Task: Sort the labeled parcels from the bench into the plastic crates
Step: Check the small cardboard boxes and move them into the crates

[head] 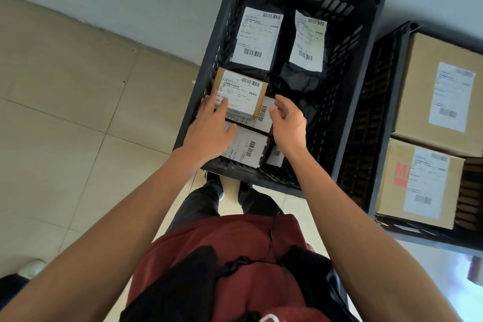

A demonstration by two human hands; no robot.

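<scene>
Where the person stands: over a dark plastic crate (347,81) on the tiled floor (78,112), both bare arms reaching down into it.
Left hand: the left hand (211,129) lies on the near left corner of a small brown box (241,91); its fingers (222,107) are nearly straight and rest on the box's white label, not curled round anything.
Right hand: the right hand (288,119) hovers just right of that box, fingers loosely bent and apart, holding nothing; whether a fingertip touches the box I cannot tell.
Small brown box: in the left half of the crate, lying on top of other labelled parcels, label up with a barcode along its far edge.
Parcels beneath: a white-labelled parcel (264,119) shows between the two hands, and another (248,148) lies nearer, partly under the left wrist.
Black bags: two black bags in the far half of the crate, side by side, the left bag (257,36) and the right bag (309,42), each with a white label facing up.
Second crate: a second dark crate (371,123) stands touching the first on its right, holding two large cardboard boxes, the far one (441,91) and the near one (420,180), both labelled on top.
Person: red top and dark trousers, with a black strap and buckle across the front.
</scene>
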